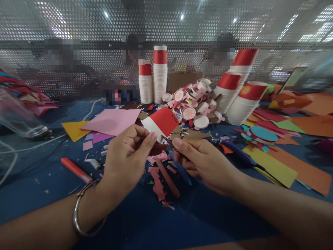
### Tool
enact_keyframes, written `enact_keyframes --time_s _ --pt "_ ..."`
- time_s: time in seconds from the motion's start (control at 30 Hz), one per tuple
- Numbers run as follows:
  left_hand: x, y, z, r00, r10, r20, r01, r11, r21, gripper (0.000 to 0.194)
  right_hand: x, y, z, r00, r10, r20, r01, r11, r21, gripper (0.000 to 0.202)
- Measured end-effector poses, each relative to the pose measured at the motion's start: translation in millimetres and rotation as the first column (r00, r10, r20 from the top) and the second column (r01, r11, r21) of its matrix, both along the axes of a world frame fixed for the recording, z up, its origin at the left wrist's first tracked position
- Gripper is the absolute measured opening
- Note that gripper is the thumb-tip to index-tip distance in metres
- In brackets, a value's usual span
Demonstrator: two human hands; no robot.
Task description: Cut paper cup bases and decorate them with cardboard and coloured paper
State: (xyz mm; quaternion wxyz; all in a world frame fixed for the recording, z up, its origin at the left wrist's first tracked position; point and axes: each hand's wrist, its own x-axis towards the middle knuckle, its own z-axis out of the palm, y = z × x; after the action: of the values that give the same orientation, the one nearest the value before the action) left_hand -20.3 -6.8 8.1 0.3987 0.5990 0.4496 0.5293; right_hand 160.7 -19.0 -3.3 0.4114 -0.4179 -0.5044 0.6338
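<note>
My left hand [130,149], with a silver bangle [76,211] on its wrist, pinches a red and white paper cup [164,119] by its white rim end. The cup lies tilted, its red part pointing up and right. Closed around small scissors [165,139], my right hand [200,156] holds their thin dark blades against the cup's white edge. The scissors' handles are mostly hidden by my fingers. Pink paper scraps [157,184] lie on the blue table [208,218] below both hands.
Tall paper cup stacks [160,76] stand at the back, with leaning stacks [234,100] to the right. Between them is a heap of cut cup bottoms [188,113]. A red marker [76,170], a glue gun [239,152], coloured paper [111,121] and a clear bottle [23,118] lie around.
</note>
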Motion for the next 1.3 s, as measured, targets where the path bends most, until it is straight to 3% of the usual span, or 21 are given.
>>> enact_keyframes --time_s 0.33,0.47,0.63,0.77,0.87,1.3 --pt "0 -4 2.6 0.964 0.129 -0.232 -0.077 0.972 0.221 0.01 -2 -3 5.0 0.999 -0.003 -0.046 0.001 0.999 -0.04 0.055" --pt "0 -6 -0.3 0.96 0.063 -0.274 -0.007 0.979 0.202 0.014 -1 -3 3.1 0.999 -0.011 -0.049 0.009 0.999 -0.036 0.057" --pt "3 -5 -6.2 0.994 -0.101 -0.039 0.099 0.993 -0.063 0.02 -3 -2 -3.1 1.0 -0.022 -0.012 0.021 1.0 -0.023 0.057" --pt "7 -11 -8.8 0.97 -0.16 0.183 0.201 0.95 -0.238 0.023 -5 -1 -6.9 0.998 -0.037 0.043 0.037 0.999 0.009 0.053" --pt "9 -13 -10.1 0.934 -0.169 0.313 0.264 0.921 -0.288 0.024 -6 0 -7.5 0.997 -0.028 0.068 0.027 0.999 0.018 0.051" --pt "10 -15 -12.1 0.938 -0.169 0.302 0.264 0.914 -0.307 0.017 -5 -1 -11.0 0.993 -0.024 0.118 0.012 0.995 0.099 0.054"
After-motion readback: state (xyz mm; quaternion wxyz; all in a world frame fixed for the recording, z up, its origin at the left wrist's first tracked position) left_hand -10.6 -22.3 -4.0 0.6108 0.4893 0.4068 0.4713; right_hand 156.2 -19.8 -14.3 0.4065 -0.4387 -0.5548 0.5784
